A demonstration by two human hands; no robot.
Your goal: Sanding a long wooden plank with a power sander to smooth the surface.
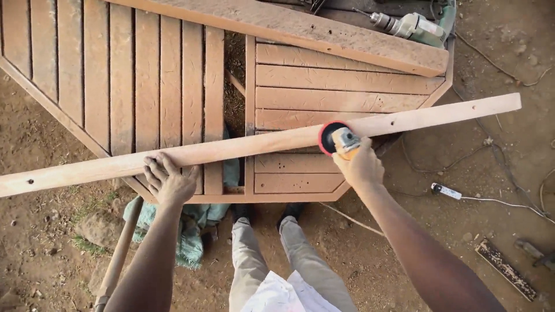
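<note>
Table: slatted wood table on dirt, thick board across far end.
Plank: long pale plank lies across table, ends overhanging both sides.
L hand: left hand flat, fingers spread, pressing plank's near edge.
R hand: right hand closed round sander; red disc on plank, right of middle.
Drill: green drill at table's far right.

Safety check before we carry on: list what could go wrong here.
1. The long plank overhangs the slatted tabletop at both ends, pinned only by the left hand; it may pivot.
2. The right hand alone steers the sander, which could skid.
3. Cables on the ground could trip.
</note>
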